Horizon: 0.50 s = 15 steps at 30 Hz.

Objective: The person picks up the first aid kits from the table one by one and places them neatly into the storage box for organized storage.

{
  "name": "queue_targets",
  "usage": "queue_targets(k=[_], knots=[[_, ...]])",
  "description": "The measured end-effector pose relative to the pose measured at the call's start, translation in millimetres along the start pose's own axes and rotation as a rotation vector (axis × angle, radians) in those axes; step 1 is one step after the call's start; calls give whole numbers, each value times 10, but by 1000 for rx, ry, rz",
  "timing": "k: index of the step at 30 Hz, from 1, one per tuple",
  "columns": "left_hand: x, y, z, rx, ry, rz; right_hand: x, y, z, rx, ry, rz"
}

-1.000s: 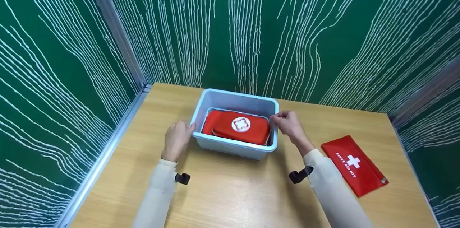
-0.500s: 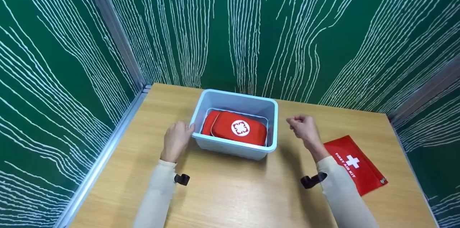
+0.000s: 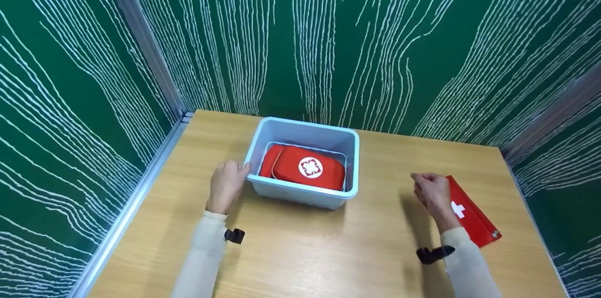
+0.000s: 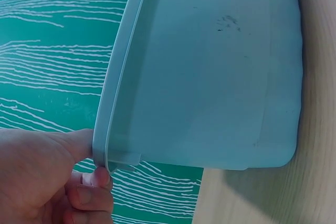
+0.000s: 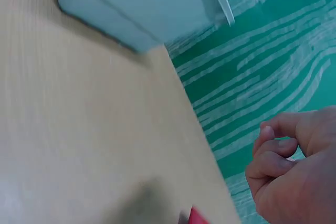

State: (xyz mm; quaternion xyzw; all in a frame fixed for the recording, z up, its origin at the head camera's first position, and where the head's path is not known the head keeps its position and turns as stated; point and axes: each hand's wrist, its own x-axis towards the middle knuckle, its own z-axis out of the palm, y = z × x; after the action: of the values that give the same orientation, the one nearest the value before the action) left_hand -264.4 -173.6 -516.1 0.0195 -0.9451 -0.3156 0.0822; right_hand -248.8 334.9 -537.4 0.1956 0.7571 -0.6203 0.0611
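Observation:
In the head view, a light blue plastic tub (image 3: 300,188) stands towards the back of the table. Inside it lies a red zip case (image 3: 293,169) with a white round emblem, a second red piece (image 3: 269,161) showing at its left. My left hand (image 3: 226,185) grips the tub's near left corner; in the left wrist view the thumb and curled fingers (image 4: 90,195) meet at its rim. My right hand (image 3: 433,193), fingers curled and holding nothing, hovers right of the tub. It overlaps a red first aid pouch (image 3: 476,223) with a white cross, hiding the pouch's left part.
The wooden table (image 3: 300,251) extends in front of the tub. Green walls (image 3: 319,44) with white wavy lines enclose the back and sides, with metal posts (image 3: 141,40) at the corners.
My right hand has left the tub's right rim and moved right, over to the pouch. The red case has shifted slightly inside the tub. My left hand stays at the corner.

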Motion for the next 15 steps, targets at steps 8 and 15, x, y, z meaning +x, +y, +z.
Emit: queue_targets(k=[8, 15], knots=[[-7, -20, -2, -5, -12, -11, -32, 356, -324, 87, 172, 40], [4, -5, -23, 14, 2, -12, -105, 597, -735, 128, 390, 162]])
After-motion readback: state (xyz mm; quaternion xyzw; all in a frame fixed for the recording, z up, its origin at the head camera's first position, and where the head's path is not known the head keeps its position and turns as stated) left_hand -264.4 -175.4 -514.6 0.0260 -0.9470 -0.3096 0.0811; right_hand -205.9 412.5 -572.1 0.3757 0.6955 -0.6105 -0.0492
